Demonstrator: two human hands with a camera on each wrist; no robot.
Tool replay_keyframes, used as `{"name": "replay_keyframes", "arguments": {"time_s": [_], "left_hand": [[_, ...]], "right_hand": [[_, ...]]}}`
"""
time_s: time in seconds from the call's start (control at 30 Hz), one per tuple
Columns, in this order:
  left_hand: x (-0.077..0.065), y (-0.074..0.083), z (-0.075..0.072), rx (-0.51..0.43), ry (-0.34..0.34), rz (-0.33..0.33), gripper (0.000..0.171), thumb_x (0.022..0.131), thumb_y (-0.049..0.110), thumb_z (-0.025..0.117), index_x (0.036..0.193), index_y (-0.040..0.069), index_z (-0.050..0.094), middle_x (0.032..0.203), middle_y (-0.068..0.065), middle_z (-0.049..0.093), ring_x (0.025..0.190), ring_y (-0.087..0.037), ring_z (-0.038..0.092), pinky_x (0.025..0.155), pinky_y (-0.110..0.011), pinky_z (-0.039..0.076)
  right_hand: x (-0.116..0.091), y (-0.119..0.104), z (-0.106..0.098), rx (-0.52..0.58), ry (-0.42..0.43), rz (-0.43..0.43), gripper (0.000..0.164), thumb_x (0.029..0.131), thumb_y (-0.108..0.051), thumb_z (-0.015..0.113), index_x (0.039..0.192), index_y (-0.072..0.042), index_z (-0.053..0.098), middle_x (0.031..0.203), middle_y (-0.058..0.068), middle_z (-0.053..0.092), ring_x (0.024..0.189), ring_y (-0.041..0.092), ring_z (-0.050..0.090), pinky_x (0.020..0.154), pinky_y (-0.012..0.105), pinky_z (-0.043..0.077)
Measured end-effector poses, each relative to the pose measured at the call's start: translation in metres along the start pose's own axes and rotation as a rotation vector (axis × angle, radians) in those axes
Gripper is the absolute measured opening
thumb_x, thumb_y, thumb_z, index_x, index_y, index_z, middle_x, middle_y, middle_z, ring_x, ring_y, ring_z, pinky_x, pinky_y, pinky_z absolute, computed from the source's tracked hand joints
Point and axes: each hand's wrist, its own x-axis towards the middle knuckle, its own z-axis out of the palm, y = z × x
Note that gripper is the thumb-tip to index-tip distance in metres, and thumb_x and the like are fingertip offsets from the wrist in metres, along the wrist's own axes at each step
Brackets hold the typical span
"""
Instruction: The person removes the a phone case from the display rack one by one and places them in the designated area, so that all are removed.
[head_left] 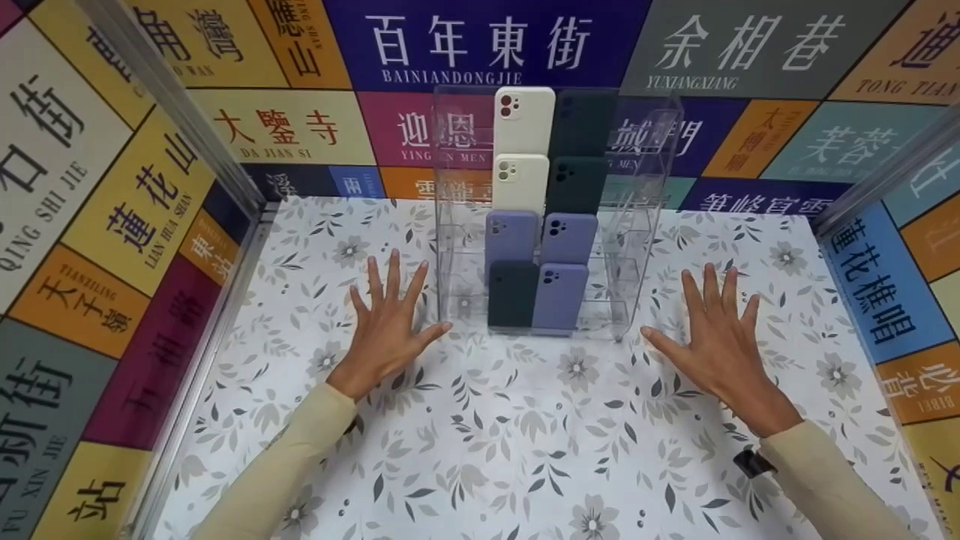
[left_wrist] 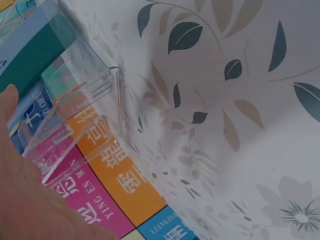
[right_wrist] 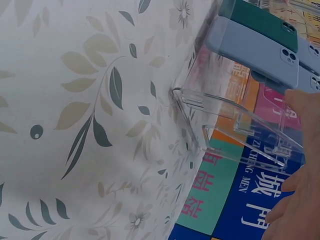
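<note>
Fingers spread wide, my left hand (head_left: 386, 330) lies over the patterned table just left of a clear acrylic display stand (head_left: 442, 262). My right hand (head_left: 716, 341) mirrors it on the stand's right side, also spread and holding nothing. In the stand, phone cases stand in two columns. Two white cases (head_left: 524, 120) fill the upper left, with dark green cases (head_left: 581, 124) beside them. Lower down are purple cases (head_left: 570, 238) and a dark green case (head_left: 512, 296) at bottom left. Both wrist views show the stand's clear side beside the hand.
A white tabletop (head_left: 510, 450) with a grey leaf and flower print spreads under the stand. Colourful sign panels (head_left: 487, 45) form walls behind and at both sides. Metal edging (head_left: 202, 352) runs along the left wall. A black band (head_left: 754, 463) sits at the right wrist.
</note>
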Motion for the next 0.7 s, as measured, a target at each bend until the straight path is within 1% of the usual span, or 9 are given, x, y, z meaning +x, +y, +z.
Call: {"name": "replay_keyframes", "arguments": {"time_s": [0.1,0.23,0.43,0.53,0.7], "left_hand": [[0.004,-0.001,0.000,-0.036,-0.017,0.012,0.100,0.104,0.071,0.061,0.179,0.026,0.012,0.184,-0.019,-0.014,0.165,-0.051,-0.021,0.120,-0.088,0.002],[0.009,-0.002,-0.001,-0.092,-0.028,0.029,0.096,0.107,0.063,0.063,0.179,0.022,0.014,0.183,-0.021,-0.009,0.166,-0.052,-0.015,0.122,-0.086,0.010],[0.017,-0.003,0.000,-0.213,-0.024,0.043,0.092,0.108,0.048,0.070,0.178,0.017,0.018,0.183,-0.021,-0.001,0.168,-0.049,-0.007,0.125,-0.082,0.014],[0.021,-0.002,0.000,-0.281,-0.022,0.025,0.092,0.108,0.045,0.071,0.178,0.016,0.020,0.184,-0.018,0.003,0.169,-0.045,-0.005,0.126,-0.078,0.017],[0.025,0.000,-0.001,-0.376,-0.024,-0.013,0.090,0.108,0.045,0.071,0.178,0.019,0.020,0.185,-0.010,0.003,0.171,-0.034,-0.006,0.131,-0.069,0.019]], "right_hand": [[0.003,-0.004,0.000,0.037,0.040,-0.013,0.104,0.101,-0.058,0.073,0.172,0.003,0.027,0.178,0.034,0.012,0.167,0.054,-0.002,0.123,0.084,-0.002],[0.007,-0.009,0.003,0.096,0.105,-0.037,0.093,0.100,-0.047,0.077,0.167,0.004,0.038,0.177,0.034,0.022,0.166,0.054,0.009,0.126,0.080,0.009],[0.012,-0.018,0.010,0.170,0.227,-0.096,0.077,0.096,-0.029,0.085,0.157,0.006,0.053,0.169,0.032,0.041,0.160,0.054,0.030,0.120,0.081,0.027],[0.015,-0.022,0.012,0.195,0.270,-0.132,0.074,0.093,-0.022,0.088,0.153,0.008,0.057,0.164,0.032,0.047,0.156,0.054,0.038,0.116,0.080,0.034],[0.018,-0.029,0.017,0.226,0.287,-0.156,0.072,0.092,-0.018,0.089,0.151,0.008,0.059,0.161,0.030,0.051,0.152,0.051,0.044,0.112,0.077,0.041]]}}
